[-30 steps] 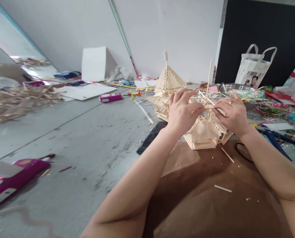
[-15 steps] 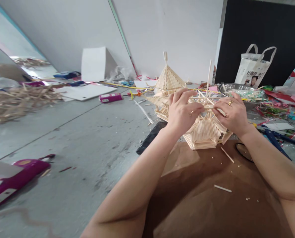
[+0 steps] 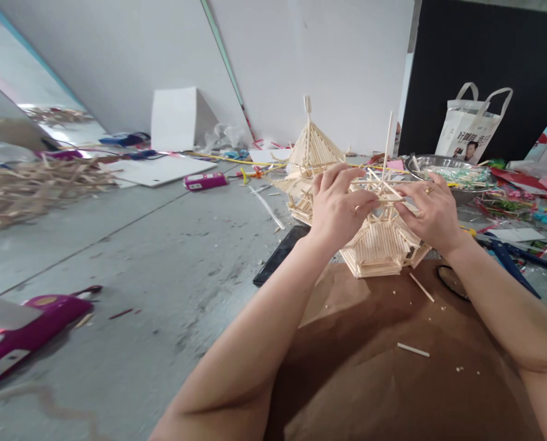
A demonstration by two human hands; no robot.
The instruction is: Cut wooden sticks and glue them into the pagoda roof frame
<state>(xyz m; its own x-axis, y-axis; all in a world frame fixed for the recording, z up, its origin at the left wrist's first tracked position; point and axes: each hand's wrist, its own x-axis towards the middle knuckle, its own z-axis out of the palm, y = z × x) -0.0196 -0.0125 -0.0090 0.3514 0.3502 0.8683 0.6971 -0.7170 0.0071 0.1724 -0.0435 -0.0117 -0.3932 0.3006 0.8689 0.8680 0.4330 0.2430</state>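
A small pavilion model [image 3: 375,248] built of thin wooden sticks stands at the far edge of the brown sheet, its upper frame bare with one stick rising upright. My left hand [image 3: 340,202] is at the left of that frame, thumb and fingers closed on the end of a short wooden stick [image 3: 386,201] lying level across it. From the other side, my right hand [image 3: 432,208] pinches the stick's right end. Behind my left hand, a second stick model with a pointed roof [image 3: 313,146] is partly hidden.
A black phone [image 3: 280,254] lies left of the model. Metal bowl [image 3: 461,191], blue-handled pliers [image 3: 507,260] and scraps crowd the right. Magenta power strips [image 3: 29,331] sit left, near a heap of sticks [image 3: 38,187]. Loose stick pieces [image 3: 413,350] lie on the brown sheet [image 3: 392,392].
My right hand's fingers have shifted very slightly at the stick's end. My left hand and the models stay where they were.
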